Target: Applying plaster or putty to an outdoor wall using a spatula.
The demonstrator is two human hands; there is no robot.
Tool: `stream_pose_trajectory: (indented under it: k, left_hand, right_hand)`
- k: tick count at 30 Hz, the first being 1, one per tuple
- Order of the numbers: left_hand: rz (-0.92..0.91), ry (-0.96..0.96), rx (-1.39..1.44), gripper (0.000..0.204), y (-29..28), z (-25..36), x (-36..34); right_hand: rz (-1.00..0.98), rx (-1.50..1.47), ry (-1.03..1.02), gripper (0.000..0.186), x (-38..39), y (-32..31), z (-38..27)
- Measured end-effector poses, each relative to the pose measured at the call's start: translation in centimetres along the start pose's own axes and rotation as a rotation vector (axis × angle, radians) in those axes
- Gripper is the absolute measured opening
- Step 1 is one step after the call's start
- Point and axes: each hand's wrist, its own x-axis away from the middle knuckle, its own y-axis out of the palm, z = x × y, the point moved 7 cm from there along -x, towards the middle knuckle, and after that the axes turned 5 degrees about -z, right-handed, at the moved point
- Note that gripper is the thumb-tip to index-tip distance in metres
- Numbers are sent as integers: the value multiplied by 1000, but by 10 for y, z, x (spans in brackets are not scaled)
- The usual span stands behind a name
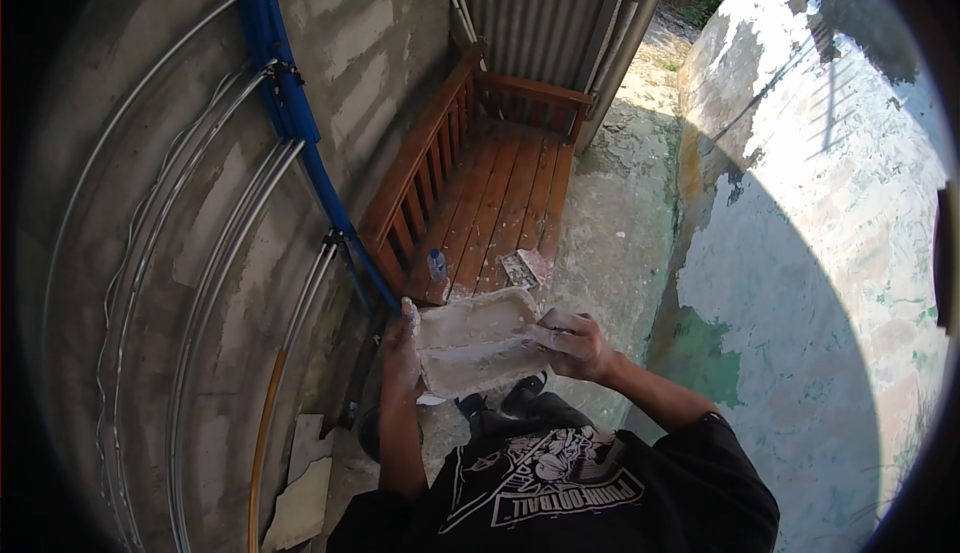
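Between my hands is a pale, plaster-caked block [475, 325] with two long shallow hollows and a ridge between them; it looks like a plaster mould. My left hand [403, 348] is closed on its left end, with the thumb at the upper corner. At the right end, my right hand [574, 344] grips the edge with bent, whitened fingers. The block is held in the air in front of my body, tilted so the hollows show. Its underside is hidden.
Beyond the block stands a brown wooden bench [508, 215], with a small bottle [437, 266] and a white-and-reddish smeared piece [527, 269] on it. Long metal rods [215, 238] rest on a blue bracket [280, 73] along the left wall. A peeling painted wall [780, 313] rises at right.
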Motion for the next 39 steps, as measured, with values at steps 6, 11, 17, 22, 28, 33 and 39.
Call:
stream_pose_trajectory:
  k: [6,11,17,22,28,33,39]
  left_hand:
    - [-35,-3,-38,51,-2,0,-5]
    - [-16,-26,-39,50,-5,-4,-8]
    - [-7,-22,27,49,-1,1,-4]
    - [1,-66,43,48,-14,-13,-6]
    - [-9,-53,58,47,-13,-4,4]
    - [27,-4,-3,47,-23,-4,7]
    - [44,-64,40,45,-27,-15,10]
  right_hand:
    - [13,-41,-13,42,-7,-7,-7]
    - [-39,-103,25,45,-2,-3,-3]
    - [-22,-104,20,44,-9,-16,-16]
    - [-71,-70,32,52,1,7,-10]
    - [20,-73,65,47,0,10,-4]
    - [169,-38,50,43,-6,-10,-11]
    - [-89,-70,-39,46,-4,16,-18]
